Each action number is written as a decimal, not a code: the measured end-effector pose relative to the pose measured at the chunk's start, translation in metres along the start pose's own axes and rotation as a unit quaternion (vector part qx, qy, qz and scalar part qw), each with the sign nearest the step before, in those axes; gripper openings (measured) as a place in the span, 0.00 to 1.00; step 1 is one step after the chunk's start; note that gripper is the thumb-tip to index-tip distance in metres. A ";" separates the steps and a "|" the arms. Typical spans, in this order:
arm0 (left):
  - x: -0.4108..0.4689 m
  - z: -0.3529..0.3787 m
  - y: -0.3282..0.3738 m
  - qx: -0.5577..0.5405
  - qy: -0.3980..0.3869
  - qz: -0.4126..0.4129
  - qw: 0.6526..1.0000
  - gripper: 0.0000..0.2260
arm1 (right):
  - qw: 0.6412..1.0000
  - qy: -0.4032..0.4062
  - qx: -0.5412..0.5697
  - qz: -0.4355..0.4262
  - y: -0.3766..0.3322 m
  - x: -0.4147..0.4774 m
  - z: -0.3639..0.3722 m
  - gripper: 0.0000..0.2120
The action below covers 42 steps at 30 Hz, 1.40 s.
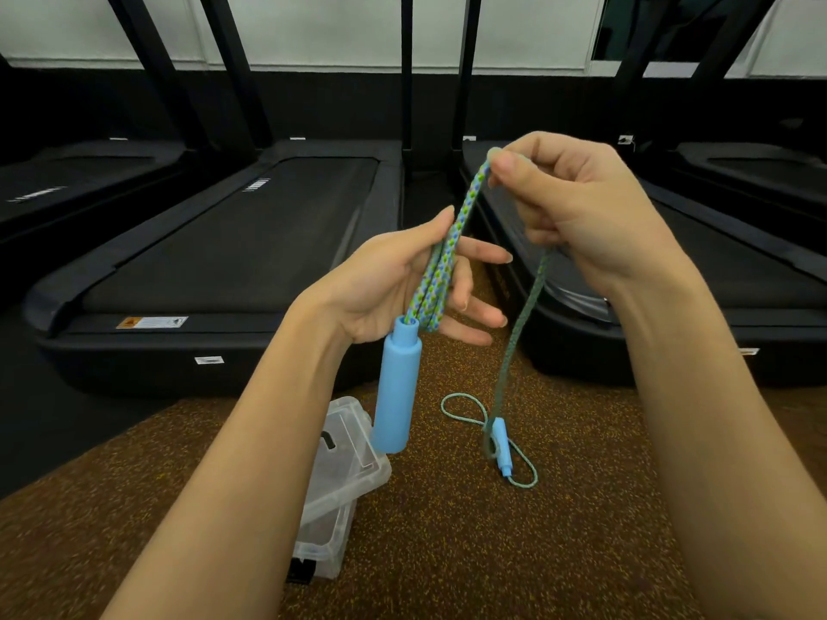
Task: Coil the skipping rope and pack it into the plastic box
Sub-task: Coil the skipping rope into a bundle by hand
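The skipping rope (452,243) is braided blue, green and white, with light blue handles. My left hand (402,284) is held palm up, fingers spread, with loops of rope lying across the palm under the thumb. One handle (396,391) hangs below that hand. My right hand (568,203) pinches the rope up high between thumb and forefinger. From there the rope drops to the floor, where the second handle (501,445) lies among loose loops. The clear plastic box (331,530) sits on the floor under my left forearm, its lid (353,458) resting askew on top.
Black treadmills (232,243) stand side by side just ahead, their rear ends near the rope. The floor (470,552) is brown speckled rubber, with a dark mat at the left. Black uprights and a white wall are behind.
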State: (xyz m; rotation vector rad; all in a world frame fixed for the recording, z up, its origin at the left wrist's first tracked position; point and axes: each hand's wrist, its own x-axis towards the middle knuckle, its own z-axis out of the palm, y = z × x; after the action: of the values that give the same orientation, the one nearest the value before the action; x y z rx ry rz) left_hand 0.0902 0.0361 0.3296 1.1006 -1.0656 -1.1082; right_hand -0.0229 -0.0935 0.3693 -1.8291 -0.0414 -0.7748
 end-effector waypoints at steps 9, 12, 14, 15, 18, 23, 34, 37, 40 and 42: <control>0.000 0.006 0.004 -0.062 -0.115 -0.007 0.991 0.26 | 0.996 0.056 0.074 0.012 0.011 0.001 0.005 0.07; 0.001 0.007 0.005 -0.099 -0.170 0.002 0.980 0.24 | 0.994 0.072 0.083 0.014 0.018 0.002 0.011 0.06; 0.003 0.007 0.004 -0.118 -0.192 0.015 0.974 0.23 | 0.992 0.068 0.099 0.025 0.023 0.001 0.016 0.06; 0.003 0.007 0.005 -0.122 -0.195 0.023 0.973 0.23 | 0.992 0.061 0.102 0.035 0.024 0.000 0.019 0.07; 0.004 0.008 0.007 -0.131 -0.193 0.049 0.971 0.22 | 0.995 0.052 0.054 0.061 0.028 -0.002 0.025 0.07; 0.000 0.006 0.012 -0.161 -0.145 0.096 0.972 0.21 | 0.994 0.033 0.052 0.092 0.032 -0.003 0.033 0.14; -0.011 0.003 0.024 -0.220 0.056 0.180 0.957 0.24 | 0.973 -0.165 -0.025 0.157 0.044 -0.003 0.037 0.12; -0.011 0.002 0.026 -0.220 0.110 0.200 0.948 0.21 | 0.956 -0.221 -0.061 0.182 0.042 -0.005 0.036 0.12; -0.011 -0.004 0.026 -0.225 0.145 0.215 0.939 0.21 | 0.938 -0.270 -0.113 0.185 0.036 -0.006 0.034 0.14; -0.011 -0.008 0.025 -0.222 0.162 0.215 0.937 0.21 | 0.931 -0.287 -0.130 0.185 0.031 -0.006 0.032 0.15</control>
State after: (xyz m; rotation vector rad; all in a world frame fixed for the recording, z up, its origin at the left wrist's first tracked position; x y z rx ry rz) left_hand 0.0999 0.0503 0.3523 0.6186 -0.6982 -0.7308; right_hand -0.0001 -0.0763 0.3344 -2.1778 0.0306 0.0382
